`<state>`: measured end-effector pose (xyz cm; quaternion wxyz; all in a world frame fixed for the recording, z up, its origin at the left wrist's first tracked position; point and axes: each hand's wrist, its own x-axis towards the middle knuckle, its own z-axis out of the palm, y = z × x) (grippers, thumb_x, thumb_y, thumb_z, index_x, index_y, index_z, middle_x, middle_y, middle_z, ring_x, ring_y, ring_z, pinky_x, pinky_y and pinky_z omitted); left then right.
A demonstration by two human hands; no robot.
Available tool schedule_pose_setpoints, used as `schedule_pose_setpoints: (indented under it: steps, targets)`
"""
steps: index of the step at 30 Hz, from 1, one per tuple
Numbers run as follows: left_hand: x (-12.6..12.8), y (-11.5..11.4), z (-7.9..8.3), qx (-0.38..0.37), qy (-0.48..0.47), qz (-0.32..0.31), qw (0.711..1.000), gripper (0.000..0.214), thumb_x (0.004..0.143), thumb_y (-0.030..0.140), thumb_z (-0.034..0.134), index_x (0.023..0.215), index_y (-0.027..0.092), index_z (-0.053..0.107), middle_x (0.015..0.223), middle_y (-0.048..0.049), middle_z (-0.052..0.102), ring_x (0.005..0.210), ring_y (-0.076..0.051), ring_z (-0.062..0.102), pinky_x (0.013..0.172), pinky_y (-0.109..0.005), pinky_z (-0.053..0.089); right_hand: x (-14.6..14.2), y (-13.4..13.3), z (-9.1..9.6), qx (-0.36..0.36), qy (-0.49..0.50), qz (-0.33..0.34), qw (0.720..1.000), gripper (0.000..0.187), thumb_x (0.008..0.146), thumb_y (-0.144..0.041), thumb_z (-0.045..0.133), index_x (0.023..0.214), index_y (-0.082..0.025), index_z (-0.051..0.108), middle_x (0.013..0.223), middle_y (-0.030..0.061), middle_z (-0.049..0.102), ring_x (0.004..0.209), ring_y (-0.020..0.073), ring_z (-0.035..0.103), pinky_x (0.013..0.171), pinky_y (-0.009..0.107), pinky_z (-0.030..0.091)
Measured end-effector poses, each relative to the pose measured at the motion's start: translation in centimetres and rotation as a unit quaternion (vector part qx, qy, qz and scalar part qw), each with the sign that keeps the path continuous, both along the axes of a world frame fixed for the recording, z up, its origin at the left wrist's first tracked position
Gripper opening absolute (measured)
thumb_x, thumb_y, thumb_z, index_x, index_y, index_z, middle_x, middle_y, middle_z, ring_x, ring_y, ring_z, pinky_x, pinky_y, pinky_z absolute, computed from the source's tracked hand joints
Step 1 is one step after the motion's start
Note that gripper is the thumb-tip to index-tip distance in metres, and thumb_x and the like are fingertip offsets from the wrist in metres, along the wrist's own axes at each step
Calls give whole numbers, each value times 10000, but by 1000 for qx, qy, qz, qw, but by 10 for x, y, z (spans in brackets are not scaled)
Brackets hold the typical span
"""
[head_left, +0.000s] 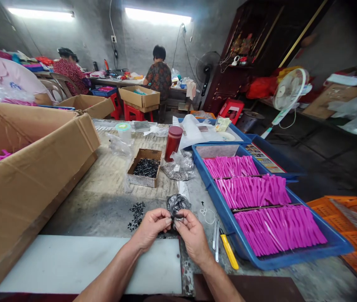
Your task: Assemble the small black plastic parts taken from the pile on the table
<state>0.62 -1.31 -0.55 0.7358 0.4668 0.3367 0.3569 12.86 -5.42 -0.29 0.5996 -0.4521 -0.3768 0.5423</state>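
My left hand [155, 225] and my right hand [190, 230] meet over the table, thumbs and forefingers pinched together around something small and black. Its kind is hidden by the fingertips. Just beyond them lies a crumpled dark plastic bag [178, 203]; I cannot tell whether the hands touch it. A pile of small black parts [136, 215] is spread to the left of my left hand. Past that stands a small cardboard box [143, 180] filled with thin black pieces [147, 167]. On the right lie a yellow-handled screwdriver [228, 251], slim metal strips [215, 241] and white rubber bands [208, 215].
A blue tray [209, 184] with rows of magenta strips [279, 230] borders the right side. A large cardboard carton [40, 180] blocks the left. A white board [102, 264] lies in front. A dark red canister [173, 144] stands behind the box. Several people sit farther back.
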Motion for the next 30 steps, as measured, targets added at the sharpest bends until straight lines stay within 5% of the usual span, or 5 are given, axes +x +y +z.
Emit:
schedule_pose_setpoints:
  steps: [30]
  targets:
    - [-1, 1, 1, 52, 42, -18, 998, 133, 667, 237, 549, 634, 114, 513, 535, 31, 452, 500, -65, 363, 497, -179, 278, 0, 0, 4, -31, 17, -4, 999, 157, 600, -195, 584, 729, -188, 495, 574, -51, 525, 529, 95, 494, 523, 206, 399]
